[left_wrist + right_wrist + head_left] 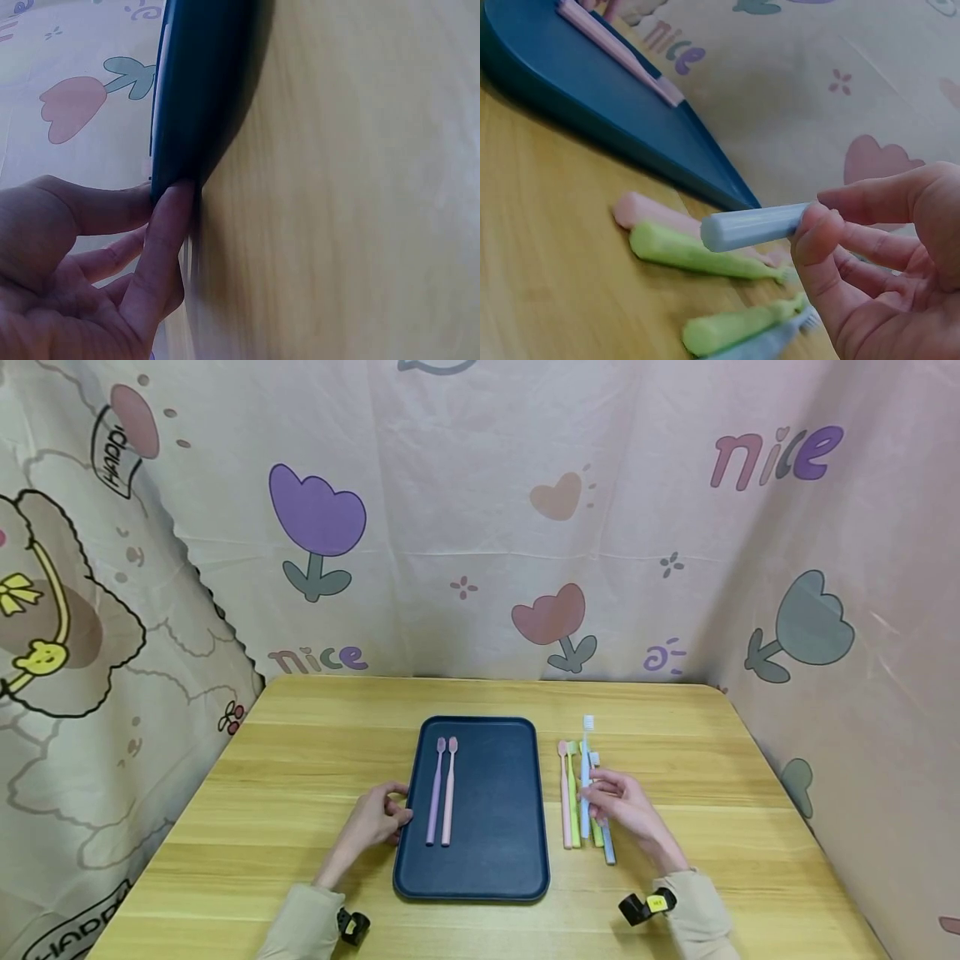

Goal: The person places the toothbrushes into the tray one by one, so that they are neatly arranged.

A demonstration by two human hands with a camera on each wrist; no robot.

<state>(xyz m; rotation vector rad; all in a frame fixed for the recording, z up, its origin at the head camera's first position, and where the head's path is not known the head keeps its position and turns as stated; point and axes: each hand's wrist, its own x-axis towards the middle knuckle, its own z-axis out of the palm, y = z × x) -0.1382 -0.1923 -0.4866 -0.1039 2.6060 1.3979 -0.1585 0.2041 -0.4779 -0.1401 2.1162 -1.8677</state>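
My right hand (626,806) pinches a light-blue toothbrush (585,772) between thumb and fingers. The right wrist view shows its handle (750,228) raised above the table. Below and beside it lie a pink toothbrush (565,797), a green toothbrush (705,253), a second green toothbrush (739,324) and another blue toothbrush (608,847), partly hidden by the hand. My left hand (373,817) grips the left edge of a dark blue tray (498,810), thumb and finger on its rim. On the tray's left half, a purple toothbrush (434,793) and a pink toothbrush (448,797) lie side by side.
The wooden table (315,735) carries the tray at its middle, with the loose toothbrushes just right of it. A printed curtain (450,527) hangs behind the table and along both sides. Each wrist wears a small black camera (647,907).
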